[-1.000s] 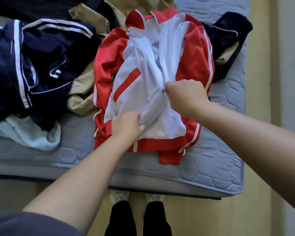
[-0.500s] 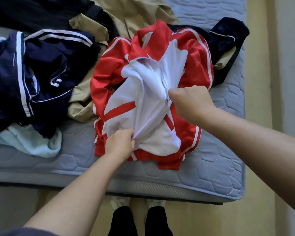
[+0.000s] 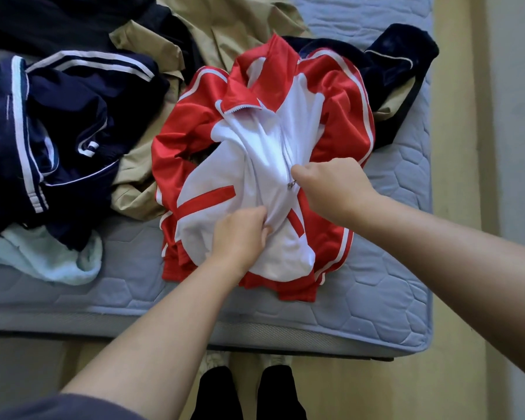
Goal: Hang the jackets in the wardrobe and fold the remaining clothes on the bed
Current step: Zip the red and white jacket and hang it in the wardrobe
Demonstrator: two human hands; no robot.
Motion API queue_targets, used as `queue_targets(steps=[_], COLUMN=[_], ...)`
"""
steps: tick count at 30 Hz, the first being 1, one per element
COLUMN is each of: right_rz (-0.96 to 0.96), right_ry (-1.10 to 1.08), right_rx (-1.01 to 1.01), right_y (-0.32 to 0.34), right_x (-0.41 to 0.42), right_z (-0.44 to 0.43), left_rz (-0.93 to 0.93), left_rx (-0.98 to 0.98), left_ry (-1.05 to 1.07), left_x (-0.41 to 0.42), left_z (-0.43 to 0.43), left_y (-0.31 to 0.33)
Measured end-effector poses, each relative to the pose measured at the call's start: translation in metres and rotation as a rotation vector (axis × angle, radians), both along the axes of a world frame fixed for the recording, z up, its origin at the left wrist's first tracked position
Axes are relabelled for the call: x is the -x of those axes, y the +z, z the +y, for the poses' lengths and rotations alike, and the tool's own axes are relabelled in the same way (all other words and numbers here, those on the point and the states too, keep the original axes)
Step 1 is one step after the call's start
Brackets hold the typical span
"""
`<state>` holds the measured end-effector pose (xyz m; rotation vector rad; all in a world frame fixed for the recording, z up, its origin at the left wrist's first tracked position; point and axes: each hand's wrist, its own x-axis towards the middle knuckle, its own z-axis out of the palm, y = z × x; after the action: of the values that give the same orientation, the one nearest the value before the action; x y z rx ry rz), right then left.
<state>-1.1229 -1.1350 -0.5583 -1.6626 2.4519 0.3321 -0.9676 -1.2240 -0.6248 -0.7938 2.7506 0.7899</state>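
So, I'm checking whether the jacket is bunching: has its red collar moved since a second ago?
Yes. The red collar has come closer to the near edge of the mattress, as the jacket bunches up.

light: soft, even, no glare
shadows: faint — darkest under mattress (image 3: 376, 298) near edge
edges: wide-angle bend, slightly soft

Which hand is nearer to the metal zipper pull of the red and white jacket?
Right. The right hand pinches the zipper pull. The left hand grips the white front of the jacket below the pull, nearer the hem.
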Motion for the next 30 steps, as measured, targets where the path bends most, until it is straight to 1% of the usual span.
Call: queue_targets(steps=[5, 8, 10, 12, 13, 15, 16, 17, 18, 19, 20, 21, 23, 25, 26, 28, 30], right_rz=[0.009, -0.027, -0.037, -0.039, -0.043, -0.090, -0.123, -0.134, -0.131, -0.130, -0.130, -0.130, -0.108, -0.093, -0.089, -0.082, -0.068], right_ry=[-0.130, -0.145, -0.166, -0.189, -0.193, -0.209, -0.219, -0.223, -0.220, -0.217, -0.214, -0.214, -0.223, -0.235, -0.237, -0.247, -0.251], right_rx=[0.089, 0.110, 0.128, 0.146, 0.163, 0.180, 0.188, 0.205, 0.217, 0.219, 0.215, 0.208, 0.202, 0.192, 0.191, 0.177, 0.184], right_y=[0.005, 0.007, 0.008, 0.009, 0.009, 0.016, 0.020, 0.023, 0.025, 0.026, 0.027, 0.029, 0.030, 0.030, 0.030, 0.031, 0.029], right_x=[0.015, 0.013, 0.011, 0.012, 0.012, 0.007, 0.004, 0.001, -0.002, -0.004, -0.006, -0.008, -0.010, -0.011, -0.011, -0.012, -0.014], right_z=[-0.006, -0.002, 0.001, 0.003, 0.005, 0.007, 0.007, 0.008, 0.008, 0.009, 0.010, 0.012, 0.016, 0.020, 0.023, 0.027, 0.031], left_rz=[-0.178, -0.212, -0.226, -0.254, -0.216, 0.005, 0.136, 0.229, 0.262, 0.231, 0.149, 0.040, -0.188, -0.343, -0.396, -0.444, -0.412], left_rx=[0.044, 0.012, -0.054, -0.179, -0.254, -0.327, -0.323, -0.291, -0.253, -0.235, -0.271, -0.361, -0.619, -0.767, -0.818, -0.890, -0.890], left_ry=[-0.071, -0.068, -0.075, -0.019, 0.054, 0.275, 0.374, 0.424, 0.444, 0.455, 0.488, 0.538, 0.637, 0.651, 0.656, 0.680, 0.739], left_x=[-0.043, -0.048, -0.037, -0.018, -0.008, 0.017, 0.032, 0.048, 0.064, 0.080, 0.096, 0.108, 0.121, 0.121, 0.121, 0.123, 0.128], left_z=[0.000, 0.001, 0.000, -0.005, -0.009, -0.021, -0.028, -0.035, -0.041, -0.047, -0.053, -0.056, -0.055, -0.050, -0.045, -0.037, -0.033], left_y=[-0.019, -0.018, -0.010, 0.006, 0.016, 0.038, 0.048, 0.058, 0.065, 0.070, 0.073, 0.074, 0.078, 0.078, 0.078, 0.078, 0.076])
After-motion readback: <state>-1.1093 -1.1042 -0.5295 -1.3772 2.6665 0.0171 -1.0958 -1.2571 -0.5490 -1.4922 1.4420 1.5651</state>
